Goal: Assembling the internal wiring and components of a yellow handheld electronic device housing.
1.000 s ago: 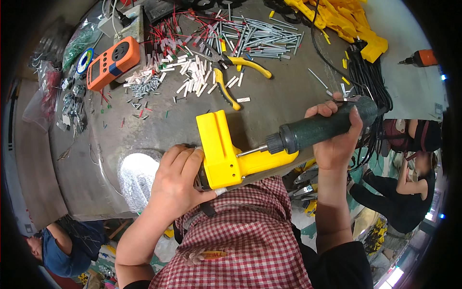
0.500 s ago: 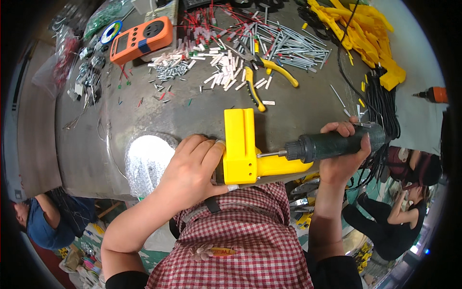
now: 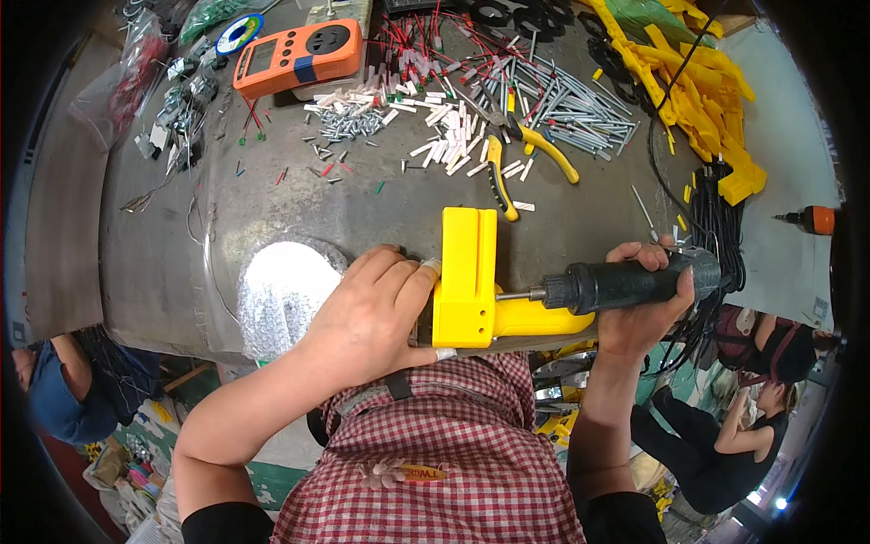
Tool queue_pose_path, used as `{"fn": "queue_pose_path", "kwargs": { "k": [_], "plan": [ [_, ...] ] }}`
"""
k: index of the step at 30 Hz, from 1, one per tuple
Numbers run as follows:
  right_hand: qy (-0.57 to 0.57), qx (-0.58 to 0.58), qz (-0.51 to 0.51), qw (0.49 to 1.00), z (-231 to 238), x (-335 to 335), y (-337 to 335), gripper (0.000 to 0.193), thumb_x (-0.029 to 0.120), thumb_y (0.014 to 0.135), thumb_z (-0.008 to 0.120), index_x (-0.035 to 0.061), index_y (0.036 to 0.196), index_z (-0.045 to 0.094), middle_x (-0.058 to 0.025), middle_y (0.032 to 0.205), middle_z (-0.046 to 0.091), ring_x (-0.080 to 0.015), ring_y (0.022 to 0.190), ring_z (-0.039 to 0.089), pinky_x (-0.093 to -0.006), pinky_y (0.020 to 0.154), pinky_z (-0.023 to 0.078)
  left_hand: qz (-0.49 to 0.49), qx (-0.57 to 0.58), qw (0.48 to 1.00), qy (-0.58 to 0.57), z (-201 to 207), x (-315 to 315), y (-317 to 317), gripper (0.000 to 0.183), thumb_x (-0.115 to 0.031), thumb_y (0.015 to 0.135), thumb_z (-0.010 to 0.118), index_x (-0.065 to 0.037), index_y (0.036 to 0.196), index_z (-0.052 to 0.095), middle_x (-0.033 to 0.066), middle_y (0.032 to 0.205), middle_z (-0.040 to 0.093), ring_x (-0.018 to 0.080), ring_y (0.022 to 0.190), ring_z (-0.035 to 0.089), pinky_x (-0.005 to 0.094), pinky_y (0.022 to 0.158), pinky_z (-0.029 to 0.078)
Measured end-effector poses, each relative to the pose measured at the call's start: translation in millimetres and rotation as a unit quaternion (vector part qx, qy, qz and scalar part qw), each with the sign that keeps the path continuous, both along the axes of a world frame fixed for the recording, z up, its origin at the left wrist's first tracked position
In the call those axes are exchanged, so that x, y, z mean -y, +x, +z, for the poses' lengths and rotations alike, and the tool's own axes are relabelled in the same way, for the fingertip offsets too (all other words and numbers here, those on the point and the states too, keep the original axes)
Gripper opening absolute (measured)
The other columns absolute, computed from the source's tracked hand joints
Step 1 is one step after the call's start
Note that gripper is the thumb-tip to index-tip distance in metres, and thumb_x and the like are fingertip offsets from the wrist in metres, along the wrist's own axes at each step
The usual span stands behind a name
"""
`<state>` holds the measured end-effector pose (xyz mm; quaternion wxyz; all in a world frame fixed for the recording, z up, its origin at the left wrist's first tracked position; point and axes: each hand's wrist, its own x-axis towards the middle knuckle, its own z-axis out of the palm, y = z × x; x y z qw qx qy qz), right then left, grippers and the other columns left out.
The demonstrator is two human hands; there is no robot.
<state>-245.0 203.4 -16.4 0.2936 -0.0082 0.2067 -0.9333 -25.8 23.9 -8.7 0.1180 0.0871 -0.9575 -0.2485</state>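
My left hand is closed on the left side of a yellow plastic housing at the table's near edge. Pale wraps cover its thumb tip and a fingertip. The housing has a tall block and a yellow handle-like part reaching right. In my right hand lies a dark electric screwdriver, held level and pointing left. Its long bit meets the right face of the block; the tip and any screw there are hidden. Left of my left hand lies a round shiny piece in bubble wrap.
Yellow-handled pliers lie beyond the housing, near white sleeves, long metal rods and small screws. An orange meter stands far left. Black cables and yellow parts are on the right. Another person sits lower right.
The table and its things have shifted slightly right in the picture as the view moved. Both hands keep their grips, and the bit stays against the housing.
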Motion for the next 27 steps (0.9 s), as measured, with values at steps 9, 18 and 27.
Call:
{"fn": "queue_pose_path", "kwargs": {
  "k": [9, 18, 27],
  "plan": [
    [0.020, -0.008, -0.001, 1.000, 0.8, 7.2, -0.9, 0.038, 0.029, 0.087, 0.054, 0.0046, 0.115, 0.045, -0.0018, 0.083, 0.046, -0.0129, 0.081, 0.050, -0.0368, 0.097, 0.038, -0.002, -0.001, 1.000, -0.001, 0.8, 1.0, 1.9, 0.077, -0.033, 0.053, 0.082, 0.007, 0.110, 0.050, 0.0203, 0.096, 0.058, 0.0379, 0.097, 0.054, 0.0452, 0.096, 0.041],
    [0.138, -0.054, -0.018, 0.989, 17.3, 4.4, -7.5, 0.037, 0.032, 0.089, 0.051, 0.0048, 0.114, 0.046, -0.0019, 0.084, 0.046, -0.0143, 0.081, 0.049, -0.0372, 0.094, 0.039, 0.034, 0.012, 0.999, -0.015, -0.4, 0.9, -3.3, 0.076, -0.036, 0.053, 0.083, 0.006, 0.109, 0.052, 0.0186, 0.097, 0.058, 0.0359, 0.096, 0.055, 0.0479, 0.097, 0.040],
    [0.101, -0.051, 0.047, 0.992, 11.1, -8.4, 17.2, 0.041, 0.032, 0.088, 0.054, 0.0043, 0.117, 0.046, -0.0023, 0.083, 0.048, -0.0150, 0.079, 0.049, -0.0395, 0.091, 0.039, 0.051, 0.002, 0.998, -0.029, -0.1, -0.6, -7.0, 0.073, -0.028, 0.044, 0.085, 0.004, 0.103, 0.056, 0.0175, 0.093, 0.059, 0.0374, 0.089, 0.056, 0.0439, 0.079, 0.047]
  ]
}}
